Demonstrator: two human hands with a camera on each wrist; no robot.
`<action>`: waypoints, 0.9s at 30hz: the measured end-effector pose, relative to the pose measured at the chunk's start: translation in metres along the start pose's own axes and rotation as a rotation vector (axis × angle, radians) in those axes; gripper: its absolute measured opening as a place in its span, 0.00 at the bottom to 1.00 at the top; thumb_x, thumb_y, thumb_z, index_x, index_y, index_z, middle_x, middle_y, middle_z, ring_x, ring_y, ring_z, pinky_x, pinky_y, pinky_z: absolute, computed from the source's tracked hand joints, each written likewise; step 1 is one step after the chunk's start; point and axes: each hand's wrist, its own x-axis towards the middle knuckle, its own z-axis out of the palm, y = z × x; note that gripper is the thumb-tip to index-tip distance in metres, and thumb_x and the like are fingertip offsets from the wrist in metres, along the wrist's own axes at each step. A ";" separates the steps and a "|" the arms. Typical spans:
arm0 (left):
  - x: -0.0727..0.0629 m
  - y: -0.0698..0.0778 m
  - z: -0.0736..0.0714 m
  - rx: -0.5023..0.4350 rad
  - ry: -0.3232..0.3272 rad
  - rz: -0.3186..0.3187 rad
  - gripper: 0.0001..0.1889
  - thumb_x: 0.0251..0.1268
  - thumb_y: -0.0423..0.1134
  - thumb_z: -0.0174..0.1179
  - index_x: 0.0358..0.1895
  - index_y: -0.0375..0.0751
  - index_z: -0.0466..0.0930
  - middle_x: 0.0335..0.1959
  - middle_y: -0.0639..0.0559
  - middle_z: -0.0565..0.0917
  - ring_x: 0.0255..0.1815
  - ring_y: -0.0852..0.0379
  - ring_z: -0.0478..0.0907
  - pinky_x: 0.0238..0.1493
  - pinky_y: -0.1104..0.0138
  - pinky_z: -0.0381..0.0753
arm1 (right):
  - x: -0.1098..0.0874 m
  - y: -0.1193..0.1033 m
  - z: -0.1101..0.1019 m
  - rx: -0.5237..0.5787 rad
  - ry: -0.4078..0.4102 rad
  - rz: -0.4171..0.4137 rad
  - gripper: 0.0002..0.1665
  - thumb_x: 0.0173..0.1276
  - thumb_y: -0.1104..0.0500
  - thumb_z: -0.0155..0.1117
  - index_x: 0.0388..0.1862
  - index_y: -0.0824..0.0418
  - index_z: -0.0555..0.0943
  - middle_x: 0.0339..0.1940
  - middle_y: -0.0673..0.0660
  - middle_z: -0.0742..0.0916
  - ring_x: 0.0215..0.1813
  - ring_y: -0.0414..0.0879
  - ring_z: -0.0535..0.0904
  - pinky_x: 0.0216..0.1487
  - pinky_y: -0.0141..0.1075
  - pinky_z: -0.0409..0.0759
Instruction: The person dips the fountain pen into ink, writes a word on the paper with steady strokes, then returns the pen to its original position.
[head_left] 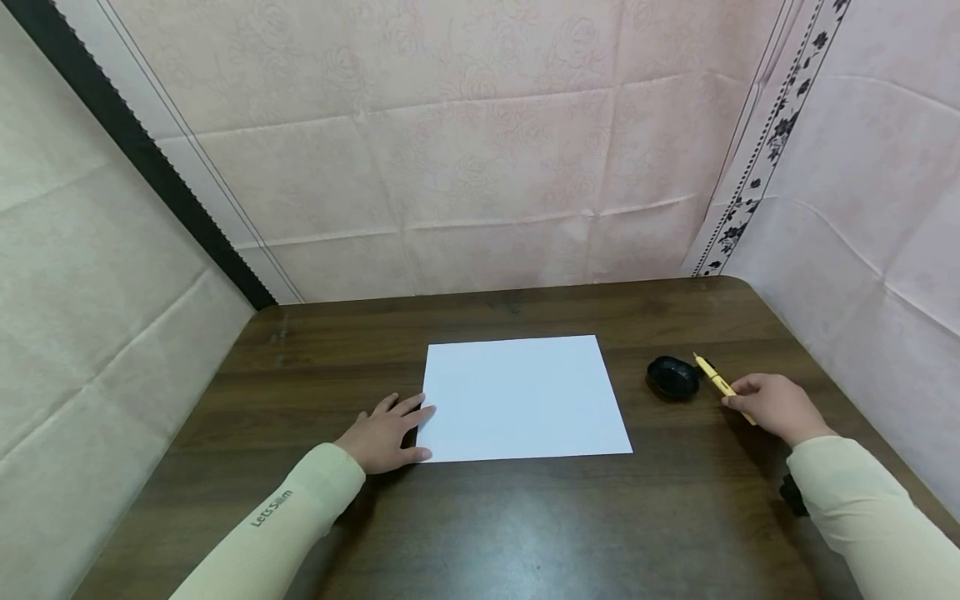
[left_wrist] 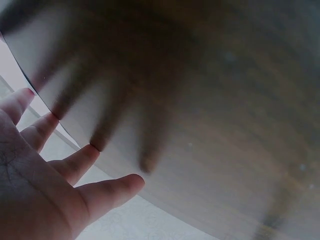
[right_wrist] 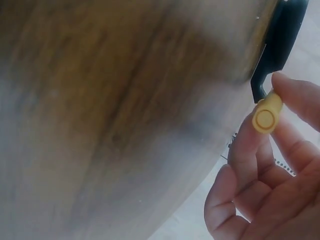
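A white sheet of paper (head_left: pixel 525 400) lies flat on the brown wooden table. My left hand (head_left: pixel 386 437) rests at its left edge with fingers spread, the fingertips on the paper. In the left wrist view the same hand (left_wrist: pixel 50 175) shows straight, separated fingers. At the right, my right hand (head_left: pixel 776 408) pinches a yellow pen (head_left: pixel 716 377) near its back end between thumb and fingers. The pen's tip points away from me, beside a small black dish (head_left: pixel 670 377). In the right wrist view the round end of the pen (right_wrist: pixel 265 119) faces the camera, with the black dish (right_wrist: pixel 284 42) beyond.
The wooden table (head_left: pixel 525 533) has a rounded far right corner. Pale patterned cloth (head_left: pixel 480 167) hangs behind it and along both sides. A dark object (head_left: pixel 792 496) shows under the right sleeve cuff.
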 end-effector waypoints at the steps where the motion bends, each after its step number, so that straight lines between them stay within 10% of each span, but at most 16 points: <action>1: 0.000 0.000 0.000 -0.001 0.000 -0.001 0.37 0.63 0.58 0.60 0.74 0.54 0.61 0.77 0.50 0.57 0.75 0.35 0.50 0.60 0.30 0.56 | 0.000 0.000 0.000 0.003 0.001 0.001 0.24 0.67 0.54 0.62 0.48 0.77 0.77 0.28 0.58 0.84 0.28 0.46 0.75 0.30 0.38 0.70; 27: 0.002 -0.005 0.003 0.013 0.004 0.026 0.37 0.64 0.58 0.59 0.75 0.55 0.60 0.77 0.50 0.57 0.75 0.35 0.51 0.58 0.29 0.58 | -0.007 -0.004 -0.002 0.030 0.089 0.009 0.28 0.70 0.50 0.60 0.53 0.76 0.78 0.47 0.74 0.82 0.38 0.56 0.75 0.32 0.37 0.70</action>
